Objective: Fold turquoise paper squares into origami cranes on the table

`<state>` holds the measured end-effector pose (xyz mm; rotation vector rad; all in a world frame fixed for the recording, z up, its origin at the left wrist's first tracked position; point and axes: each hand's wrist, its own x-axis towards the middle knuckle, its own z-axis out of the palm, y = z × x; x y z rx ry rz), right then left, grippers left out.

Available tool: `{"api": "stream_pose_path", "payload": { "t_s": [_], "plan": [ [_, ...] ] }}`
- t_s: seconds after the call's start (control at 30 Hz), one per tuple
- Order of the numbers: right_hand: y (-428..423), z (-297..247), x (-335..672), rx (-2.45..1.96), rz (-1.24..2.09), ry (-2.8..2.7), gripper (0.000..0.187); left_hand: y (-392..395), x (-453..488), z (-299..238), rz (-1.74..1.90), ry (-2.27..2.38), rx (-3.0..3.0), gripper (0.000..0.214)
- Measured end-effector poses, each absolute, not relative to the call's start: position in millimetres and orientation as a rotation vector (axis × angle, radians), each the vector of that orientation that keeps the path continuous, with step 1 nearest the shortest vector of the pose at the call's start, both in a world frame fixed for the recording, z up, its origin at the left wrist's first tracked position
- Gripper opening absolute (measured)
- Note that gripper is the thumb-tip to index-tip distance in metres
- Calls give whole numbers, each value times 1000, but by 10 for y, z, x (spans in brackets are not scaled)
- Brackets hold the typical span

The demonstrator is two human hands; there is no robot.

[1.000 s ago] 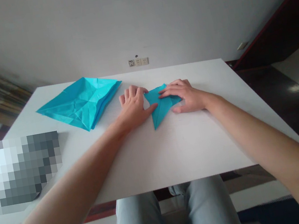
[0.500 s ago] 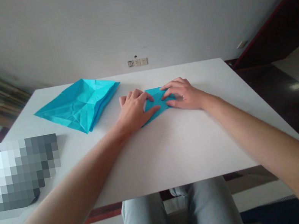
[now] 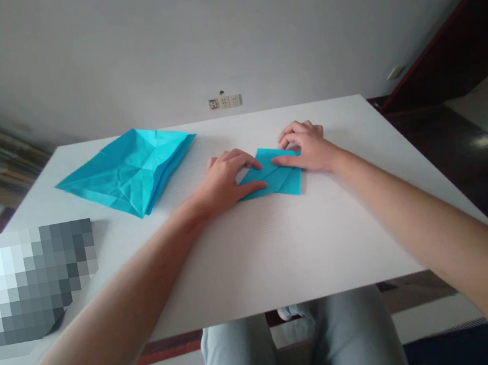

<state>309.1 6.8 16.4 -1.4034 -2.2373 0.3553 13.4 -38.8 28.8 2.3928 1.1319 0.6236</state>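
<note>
One loosely spread left hand (image 3: 224,179) rests thumb and finger, apart, on the folded blue paper (image 3: 274,176) between the hands, half-curled right hand (image 3: 310,149) only thumbs its far side, and it's probably super light, crease-prone, so I'd hold the edges.

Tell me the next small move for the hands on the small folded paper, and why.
I'd probably press the right hand thumb along the slanting fold line on the small blue paper, keeping the left hand as the anchor. The left thumb lies on the paper's left part, the right thumb touches its upper right, and the slanting line shows uncovered below that thumb.
</note>
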Motion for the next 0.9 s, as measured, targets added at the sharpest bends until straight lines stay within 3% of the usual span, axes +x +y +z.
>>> {"api": "stream_pose_path", "payload": {
  "t_s": [0.17,0.23,0.47,0.6,0.73,0.9],
  "plan": [
    [75,248,3118,-1182,764,-2177,53,-401,142,214,714,1286,2274,84],
    [54,270,3105,-1079,922,-2081,57,-395,142,206,733,1303,2248,87],
    [-57,335,2982,-938,743,-1815,61,-378,142,320,857,1151,2119,41],
    [-67,392,2986,-819,452,-1841,32,-435,135,401,1187,1301,2307,16],
    [-54,424,3039,-820,210,-2061,14,-469,112,427,1241,1526,2466,20],
    [-3,340,3121,-796,74,-2328,8,-426,114,357,931,1522,2465,20]
  ]
}}
